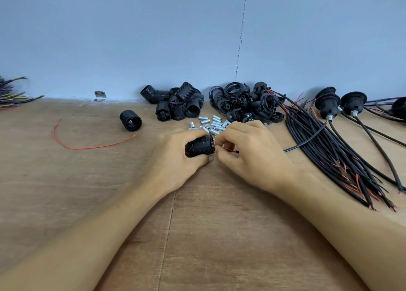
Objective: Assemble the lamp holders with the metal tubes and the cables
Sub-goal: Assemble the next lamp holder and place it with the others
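Centrally, left hand (175, 156) gripping one lamp holder (200, 146); right hand (248, 156) pinching one red wire (227, 149), one loose holder (131, 120) well apart.

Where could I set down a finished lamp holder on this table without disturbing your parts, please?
The brown wooden table is bare left of the left forearm, below the loose red wire, and between both forearms. Along the wall it is crowded: black ribbed plastic lamp holders, small silver metal tubes, black plastic caps, then the black cable bundle on the right.
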A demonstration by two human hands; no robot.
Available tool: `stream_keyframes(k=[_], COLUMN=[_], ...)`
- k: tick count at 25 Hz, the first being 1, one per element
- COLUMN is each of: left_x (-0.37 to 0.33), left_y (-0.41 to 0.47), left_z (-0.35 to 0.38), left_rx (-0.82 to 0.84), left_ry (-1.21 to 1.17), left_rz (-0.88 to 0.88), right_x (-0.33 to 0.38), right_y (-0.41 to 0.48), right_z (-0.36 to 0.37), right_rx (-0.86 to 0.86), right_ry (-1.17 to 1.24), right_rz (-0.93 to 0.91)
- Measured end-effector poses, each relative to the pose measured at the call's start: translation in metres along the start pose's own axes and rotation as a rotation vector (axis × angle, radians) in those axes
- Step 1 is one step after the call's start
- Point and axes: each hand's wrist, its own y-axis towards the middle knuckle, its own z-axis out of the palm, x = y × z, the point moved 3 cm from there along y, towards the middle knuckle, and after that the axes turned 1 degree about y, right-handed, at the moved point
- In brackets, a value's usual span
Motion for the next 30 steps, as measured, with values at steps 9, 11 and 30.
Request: stream_keyframes(k=[9, 11, 30], left_x=[-0.001, 0.0, 0.01], left_y=[0.001, 0.001, 0.003], left_z=[0.001, 0.001, 0.011], left_rx=[-0.002, 0.009, 0.186], left_ry=[0.031, 0.025, -0.217], left_rz=[0.023, 0.027, -0.131], right_x=[-0.001, -0.001, -0.002], right_y=[-0.003, -0.003, -0.002], right_z=[0.002, 0.003, 0.004], right_rx=[0.02, 0.022, -0.112], right_ry=[0.065, 0.088, 0.273], right_rz=[0.025, 0.044, 0.097])
